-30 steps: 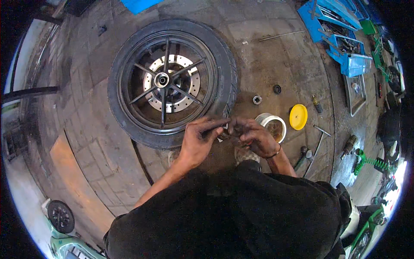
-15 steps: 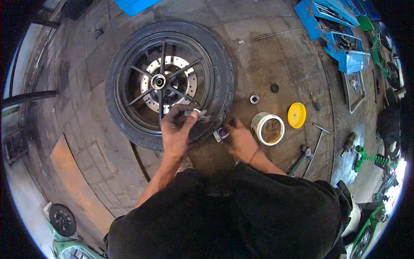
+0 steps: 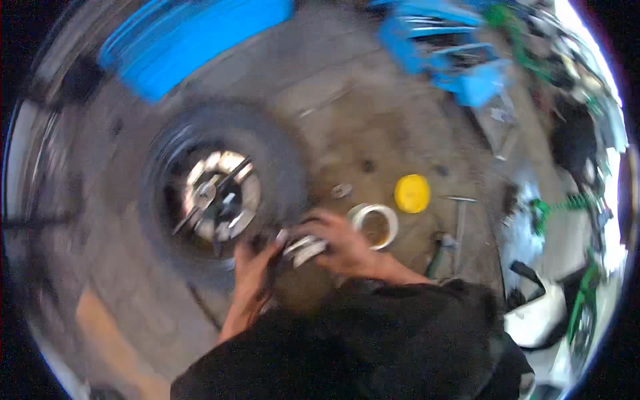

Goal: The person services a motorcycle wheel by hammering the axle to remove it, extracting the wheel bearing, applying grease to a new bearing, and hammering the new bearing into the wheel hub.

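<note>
The picture is smeared by motion. My right hand (image 3: pixel 340 247) is closed round a small pale box-like object (image 3: pixel 308 249), its exact kind blurred. Just left of it, my left hand (image 3: pixel 255 263) has its thumb and fingers drawn together at a small whitish bit (image 3: pixel 281 235) that I cannot make out. Both hands are over the near right edge of a motorcycle wheel (image 3: pixel 280 140), which lies flat with its tyre on and a silver brake disc (image 3: pixel 250 193) showing through the spokes. Beside my right hand stands an open white tub (image 3: pixel 393 227) with brown grease inside.
A yellow lid (image 3: pixel 413 193) lies right of the tub, a small metal ring (image 3: pixel 342 191) beyond it. A T-handle wrench (image 3: pixel 461 230) and a hammer-like tool (image 3: pixel 439 253) lie farther right. A blue toolbox (image 3: pixel 477 83) stands far right; a big blue thing (image 3: pixel 200 40) is far left.
The view has swung, shifting the wheel and tub left and down in the picture. My right hand now holds the pale object up close to my left hand; the two hands are nearer together.
</note>
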Motion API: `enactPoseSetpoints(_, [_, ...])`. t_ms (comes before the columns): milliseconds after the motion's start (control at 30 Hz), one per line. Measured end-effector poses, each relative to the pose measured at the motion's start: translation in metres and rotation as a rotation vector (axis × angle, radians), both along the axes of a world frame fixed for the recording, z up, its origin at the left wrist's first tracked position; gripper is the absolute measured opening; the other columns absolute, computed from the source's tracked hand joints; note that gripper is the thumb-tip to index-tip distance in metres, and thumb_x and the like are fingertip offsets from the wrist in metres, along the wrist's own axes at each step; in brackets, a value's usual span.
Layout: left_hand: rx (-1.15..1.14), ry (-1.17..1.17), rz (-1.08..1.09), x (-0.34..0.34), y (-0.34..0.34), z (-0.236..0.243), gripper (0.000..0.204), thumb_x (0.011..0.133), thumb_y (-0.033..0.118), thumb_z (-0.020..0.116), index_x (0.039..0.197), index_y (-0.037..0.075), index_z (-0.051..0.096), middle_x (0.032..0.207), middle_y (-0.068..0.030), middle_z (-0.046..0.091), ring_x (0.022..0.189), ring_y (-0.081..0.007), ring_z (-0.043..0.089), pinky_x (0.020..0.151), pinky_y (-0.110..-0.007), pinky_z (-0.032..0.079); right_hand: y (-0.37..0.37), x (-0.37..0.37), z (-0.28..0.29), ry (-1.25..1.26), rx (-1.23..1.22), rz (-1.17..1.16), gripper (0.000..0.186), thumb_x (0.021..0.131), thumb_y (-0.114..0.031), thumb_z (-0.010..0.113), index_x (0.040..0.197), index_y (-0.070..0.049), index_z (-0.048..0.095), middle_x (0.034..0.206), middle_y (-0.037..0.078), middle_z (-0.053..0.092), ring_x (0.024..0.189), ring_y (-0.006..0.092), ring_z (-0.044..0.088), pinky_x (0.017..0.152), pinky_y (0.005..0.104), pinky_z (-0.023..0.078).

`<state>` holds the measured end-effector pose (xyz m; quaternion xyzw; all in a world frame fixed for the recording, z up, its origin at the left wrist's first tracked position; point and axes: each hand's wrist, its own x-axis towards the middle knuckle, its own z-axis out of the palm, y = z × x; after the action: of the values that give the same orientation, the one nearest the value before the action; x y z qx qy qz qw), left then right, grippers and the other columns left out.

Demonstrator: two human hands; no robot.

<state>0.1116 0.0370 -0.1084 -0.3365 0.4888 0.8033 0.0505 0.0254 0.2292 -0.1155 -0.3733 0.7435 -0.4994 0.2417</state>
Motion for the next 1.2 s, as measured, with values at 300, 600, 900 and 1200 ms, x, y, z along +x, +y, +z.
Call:
enactPoseSetpoints(300, [-0.097,0.042,-0.145,-0.016,0.027,-0.019,0.037,0.085,0.010,0.071,0.118,-0.003,0.060,0.107,-0.0097,0.064,0.097,-0.0224,0.061,0.087,-0.034,0.048,0.036,0.012,-0.027,0.182,-0.159,-0.116,0.060,0.071,-0.001,0.071,0.129,-0.007,0.060,0.126,0.021,0.056,0.118,0.0427,0.055,0.100,0.0469,0.046])
enactPoseSetpoints(600, [-0.499,0.125,-0.582,-0.019,0.011,-0.047,0.072,0.101,0.048,0.051,0.152,0.001,0.032,0.158,-0.0219,0.029,0.143,-0.0411,0.030,0.114,-0.047,0.029,0.059,-0.013,-0.028,0.055,-0.134,-0.408,0.045,0.073,-0.007,0.077,0.116,-0.004,0.066,0.109,0.022,0.063,0.103,0.0377,0.062,0.086,0.0437,0.050])
enactPoseSetpoints(900, [-0.809,0.415,-0.433,-0.016,0.006,-0.024,0.045,0.103,0.024,0.054,0.140,-0.001,0.049,0.135,-0.0185,0.056,0.124,-0.0317,0.052,0.100,-0.045,0.044,0.333,-0.236,-0.076,-0.072,-0.227,-1.627,0.019,0.083,-0.014,0.073,0.097,-0.001,0.074,0.097,0.010,0.074,0.086,0.0196,0.069,0.075,0.0378,0.054])
enactPoseSetpoints(1200, [-0.743,0.292,-0.037,-0.007,0.010,-0.023,0.045,0.088,0.018,0.071,0.125,-0.003,0.058,0.113,-0.0111,0.064,0.102,-0.0215,0.060,0.092,-0.034,0.047,0.324,-0.312,-0.089,-0.306,-0.370,-1.623,0.025,0.083,0.001,0.063,0.106,-0.007,0.062,0.088,0.005,0.061,0.070,0.0152,0.059,0.061,0.0331,0.051])
